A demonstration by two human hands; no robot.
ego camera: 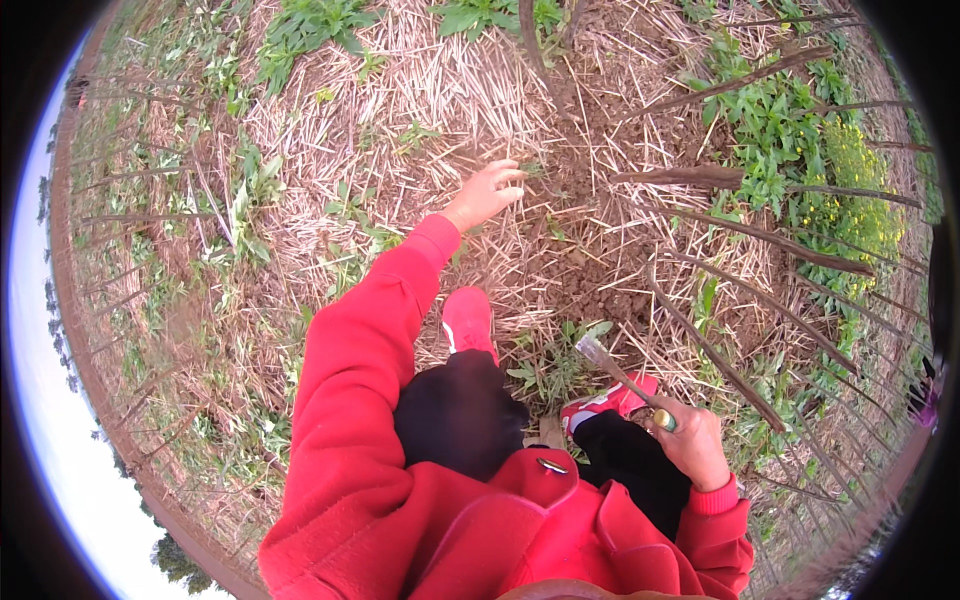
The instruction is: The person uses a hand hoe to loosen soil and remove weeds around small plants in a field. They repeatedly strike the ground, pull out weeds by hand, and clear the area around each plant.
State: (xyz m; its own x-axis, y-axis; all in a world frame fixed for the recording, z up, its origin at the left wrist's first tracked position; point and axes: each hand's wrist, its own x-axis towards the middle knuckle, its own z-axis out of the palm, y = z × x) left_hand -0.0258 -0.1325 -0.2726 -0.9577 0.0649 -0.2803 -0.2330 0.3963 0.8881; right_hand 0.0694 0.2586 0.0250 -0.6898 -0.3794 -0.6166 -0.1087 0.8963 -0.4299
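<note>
My left hand point(486, 196) reaches out over dry straw mulch point(480, 82), its fingers apart and slightly bent beside a small feathery green weed point(534, 169). Whether a fingertip touches the weed I cannot tell. Low at the right, my right hand point(694, 442) is closed around the handle of a small weeding hand tool point(619, 373). The tool has a flat metal blade, a thin shank and a light ferrule. Its blade points up and left, above my red shoe point(611, 397). Leafy weeds point(555, 367) grow between my feet.
Several wooden stakes point(765, 240) stand on the right, some close to my right hand. Bare brown soil point(600, 277) shows between straw stalks. Leafy green plants point(780, 142) and a yellow-flowered plant point(859, 195) grow at the right. More weeds point(315, 26) stand ahead.
</note>
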